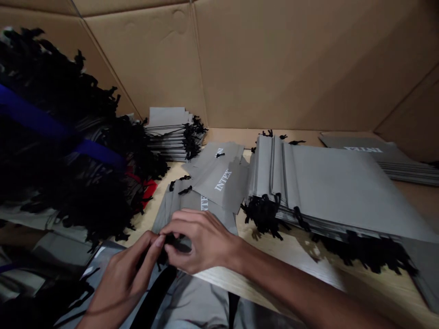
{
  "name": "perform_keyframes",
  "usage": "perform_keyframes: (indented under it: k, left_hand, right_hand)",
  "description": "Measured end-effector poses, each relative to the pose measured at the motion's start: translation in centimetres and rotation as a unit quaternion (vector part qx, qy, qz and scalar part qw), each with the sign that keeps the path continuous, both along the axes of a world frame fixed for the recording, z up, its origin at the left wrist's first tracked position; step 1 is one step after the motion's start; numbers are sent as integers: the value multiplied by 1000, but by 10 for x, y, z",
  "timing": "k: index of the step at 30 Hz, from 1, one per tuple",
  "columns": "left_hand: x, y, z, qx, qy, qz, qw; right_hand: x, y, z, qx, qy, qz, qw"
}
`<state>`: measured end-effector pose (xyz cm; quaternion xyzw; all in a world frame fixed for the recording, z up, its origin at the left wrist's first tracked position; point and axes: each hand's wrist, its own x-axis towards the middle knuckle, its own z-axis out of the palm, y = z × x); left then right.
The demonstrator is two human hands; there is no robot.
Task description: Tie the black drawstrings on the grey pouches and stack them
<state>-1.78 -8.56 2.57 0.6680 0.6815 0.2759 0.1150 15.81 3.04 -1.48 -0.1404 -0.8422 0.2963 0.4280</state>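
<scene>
My left hand (127,269) and my right hand (202,237) meet low in the middle of the view. Thumb and fingers of both are pinched together on a black cord (161,261), mostly hidden by the fingers. Just beyond them lie flat grey drawstring bags (174,198) with black knotted cords. More loose grey bags (219,183) marked INTEX in white overlap behind those. A grey bag lies under my left hand near my lap, partly covered.
A tall heap of bags with black cord ends (51,91), tied with a blue strap (37,116), rises at left. Stacked bags (168,137) stand behind, with a larger pile (336,183) at right. Cardboard walls (274,64) enclose the wooden table (291,260).
</scene>
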Motion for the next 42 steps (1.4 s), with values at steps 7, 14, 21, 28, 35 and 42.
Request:
perform_keyframes:
  k: [7, 14, 21, 28, 35, 42]
  left_hand:
    - [6, -1, 2, -17, -14, 30, 999]
    - [12, -2, 5, -56, -56, 66, 995]
    - [12, -1, 3, -74, -76, 76, 991]
    - [10, 0, 3, -82, -105, 80, 988]
    - [-11, -20, 19, -162, -51, 73, 983]
    - [-12, -55, 7, -122, -46, 53, 990]
  right_hand:
    - [0, -2, 2, -42, -37, 11, 998]
    - [2, -5, 5, -59, -66, 7, 996]
    - [2, -7, 7, -77, -77, 1, 994]
    - [4, -4, 8, -59, -86, 4, 995]
    - [13, 6, 7, -48, -152, 46, 986]
    - [24, -2, 30, -129, -98, -2, 987]
